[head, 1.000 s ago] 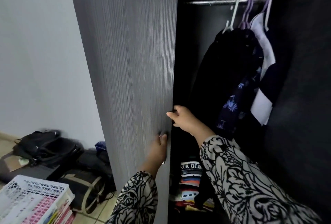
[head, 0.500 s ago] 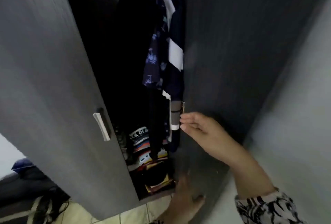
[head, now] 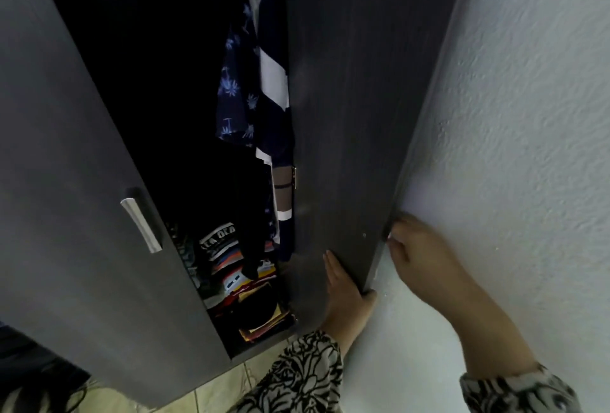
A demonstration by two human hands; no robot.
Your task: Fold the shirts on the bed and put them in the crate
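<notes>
No bed and no crate are in view. I face an open dark wardrobe. Several shirts [head: 251, 89] hang inside, one navy with pale flowers and one navy and white. A stack of folded clothes [head: 237, 267] lies on the wardrobe floor. My left hand [head: 343, 297] holds the lower edge of the right wardrobe door [head: 346, 82], fingers flat on its inner face and thumb hooked round the edge. My right hand [head: 419, 247] curls its fingers round the same door's outer edge, next to the wall.
The left wardrobe door [head: 66, 181] stands open with a silver handle [head: 142, 224]. A textured white wall [head: 528, 115] is tight against the right door. Pale floor tiles [head: 211, 396] show below, with a dark bag [head: 29, 376] at the bottom left.
My view swung from the left door to the right door. My right hand moved right to that door's outer edge by the wall, and my left hand rose and took hold of its lower edge.
</notes>
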